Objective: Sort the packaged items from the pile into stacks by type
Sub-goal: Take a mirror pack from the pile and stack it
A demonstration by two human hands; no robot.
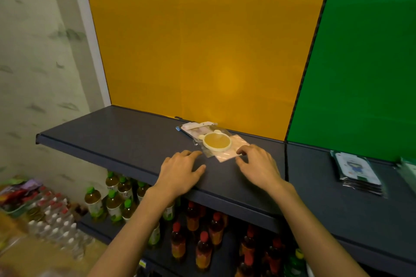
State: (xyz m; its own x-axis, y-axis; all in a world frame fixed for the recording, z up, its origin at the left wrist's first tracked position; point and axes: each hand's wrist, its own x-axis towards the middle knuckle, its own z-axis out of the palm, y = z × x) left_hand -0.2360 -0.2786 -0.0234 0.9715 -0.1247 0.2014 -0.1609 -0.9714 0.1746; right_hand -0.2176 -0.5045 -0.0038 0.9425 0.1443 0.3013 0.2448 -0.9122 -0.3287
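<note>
A small pile of packaged items (pixel 211 139) lies on the dark shelf (pixel 126 137) against the orange back panel. On top is a clear packet holding a round cream-rimmed yellow disc (pixel 217 141); beneath it lie a pale pink packet (pixel 227 153) and another packet (pixel 194 129) behind. My left hand (pixel 182 171) rests flat on the shelf just left of the pile, fingers relaxed. My right hand (pixel 258 164) hovers at the pink packet's right corner with fingers bent, fingertips at its edge. A sorted stack of dark-edged packets with a cartoon figure (pixel 358 171) sits on the right shelf section.
A green back panel (pixel 360 51) stands behind the right shelf section, with another greenish packet (pixel 408 171) at the frame's right edge. Below the shelf stand several green-capped and red-capped drink bottles (pixel 117 200). Water bottles (pixel 56 225) and bags lie on the floor at left.
</note>
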